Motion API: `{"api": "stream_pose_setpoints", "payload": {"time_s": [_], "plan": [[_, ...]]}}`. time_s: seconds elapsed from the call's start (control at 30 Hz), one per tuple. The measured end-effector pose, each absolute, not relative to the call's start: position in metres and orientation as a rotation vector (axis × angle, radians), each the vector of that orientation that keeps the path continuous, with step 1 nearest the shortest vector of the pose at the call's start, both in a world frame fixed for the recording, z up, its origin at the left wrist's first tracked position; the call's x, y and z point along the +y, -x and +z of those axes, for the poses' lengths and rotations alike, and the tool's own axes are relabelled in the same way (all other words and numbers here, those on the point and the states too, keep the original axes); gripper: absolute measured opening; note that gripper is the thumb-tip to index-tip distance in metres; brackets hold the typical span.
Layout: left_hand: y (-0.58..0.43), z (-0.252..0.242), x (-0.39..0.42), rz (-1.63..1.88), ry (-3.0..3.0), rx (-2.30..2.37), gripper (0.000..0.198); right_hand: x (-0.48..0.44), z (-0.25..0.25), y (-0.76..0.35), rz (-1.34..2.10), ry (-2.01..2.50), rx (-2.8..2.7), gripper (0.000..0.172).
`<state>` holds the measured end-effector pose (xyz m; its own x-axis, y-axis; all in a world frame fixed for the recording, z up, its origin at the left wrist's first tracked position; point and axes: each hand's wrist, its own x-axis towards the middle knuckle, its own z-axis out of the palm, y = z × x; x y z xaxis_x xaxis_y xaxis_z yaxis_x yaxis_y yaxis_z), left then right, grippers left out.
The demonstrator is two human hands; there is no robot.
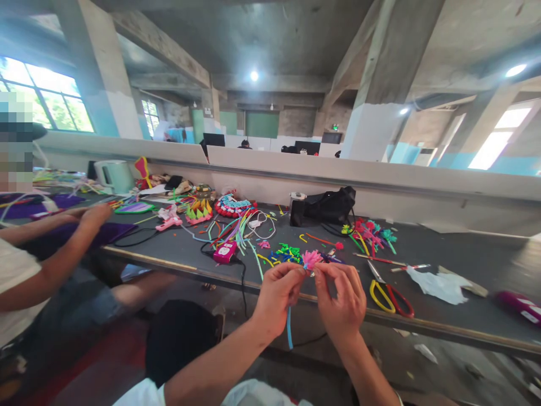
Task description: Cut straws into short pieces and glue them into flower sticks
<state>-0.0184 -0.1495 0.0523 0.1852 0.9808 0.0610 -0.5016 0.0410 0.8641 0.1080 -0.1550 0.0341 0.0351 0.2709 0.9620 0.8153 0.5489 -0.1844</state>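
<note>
Between my hands, over the table's front edge, is a pink flower (311,259) of fuzzy looped pieces. My left hand (278,294) pinches it at its base, and a light blue stem (289,328) hangs down below that hand. The fingertips of my right hand (342,293) are closed together at the flower's lower right side; whatever they may grip there is too small to make out. Just behind the flower lies a pile of short green, blue and yellow pieces (289,252).
Scissors (391,297) with yellow and red handles and white tissue (439,283) lie to the right. Finished colourful flowers (372,234) are behind. A magenta box (225,252) with a cable sits left. At far left, a co-worker's hands (95,215) work over the table.
</note>
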Motion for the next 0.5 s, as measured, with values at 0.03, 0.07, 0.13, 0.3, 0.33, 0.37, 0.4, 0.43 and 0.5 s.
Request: {"api": "stream_pose_setpoints", "payload": {"time_s": [0.03,0.07,0.13,0.3,0.33,0.37,0.4,0.43,0.5], "plan": [[0.019,0.052,-0.149,1.286,-0.908,0.685,0.018,-0.155,0.034,-0.108,-0.547,0.967,-1.529,0.009],[0.019,0.052,-0.148,1.297,-0.909,0.7,0.018,-0.154,0.034,-0.108,-0.552,0.966,-1.535,0.01],[0.019,0.05,-0.146,1.336,-0.936,0.749,0.017,-0.153,0.035,-0.109,-0.552,0.966,-1.552,0.01],[0.021,0.042,-0.139,1.424,-1.046,0.852,0.019,-0.145,0.033,-0.109,-0.552,0.974,-1.589,0.008],[0.021,0.039,-0.138,1.426,-1.042,0.86,0.019,-0.143,0.032,-0.108,-0.545,0.977,-1.595,0.008],[0.022,0.036,-0.136,1.426,-1.037,0.867,0.02,-0.142,0.03,-0.107,-0.534,0.978,-1.6,0.008],[0.023,0.032,-0.134,1.428,-1.037,0.876,0.02,-0.141,0.028,-0.106,-0.522,0.976,-1.604,0.009],[0.025,0.028,-0.131,1.435,-1.046,0.886,0.02,-0.139,0.026,-0.105,-0.508,0.976,-1.605,0.01],[0.031,0.018,-0.122,1.465,-1.096,0.917,0.019,-0.135,0.022,-0.105,-0.48,0.984,-1.589,0.015]]}}
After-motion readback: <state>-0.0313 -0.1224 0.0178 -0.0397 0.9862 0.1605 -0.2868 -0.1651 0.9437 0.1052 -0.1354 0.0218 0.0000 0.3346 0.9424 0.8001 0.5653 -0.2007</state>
